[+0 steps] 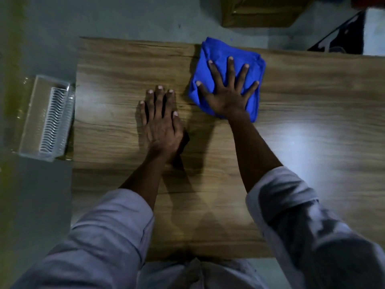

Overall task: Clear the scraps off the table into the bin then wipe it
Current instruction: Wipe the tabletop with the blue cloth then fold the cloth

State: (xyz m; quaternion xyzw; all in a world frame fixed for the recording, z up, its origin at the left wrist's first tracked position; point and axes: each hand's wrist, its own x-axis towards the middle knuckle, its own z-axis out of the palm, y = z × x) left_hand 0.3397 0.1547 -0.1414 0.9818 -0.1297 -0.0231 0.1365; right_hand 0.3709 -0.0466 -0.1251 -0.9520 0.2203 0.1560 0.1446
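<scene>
My right hand (227, 88) presses the blue cloth (225, 57) flat near the table's (312, 90) far edge, fingers spread wide. My left hand (161, 122) lies flat, holding nothing – bracing. I should wipe in overlapping passes with even pressure – no scraps visible.

Rectangular wood-grain table (302, 101): folded blue cloth (220, 53) at the far edge, right hand (227, 94) flat on it. Left hand (162, 124) flat on the table, just left of the cloth, nearer the front edge. Clear rectangular plastic bin (35, 113): off the table, beside its left edge. Brown cardboard box (260, 13): beyond the far edge.
</scene>
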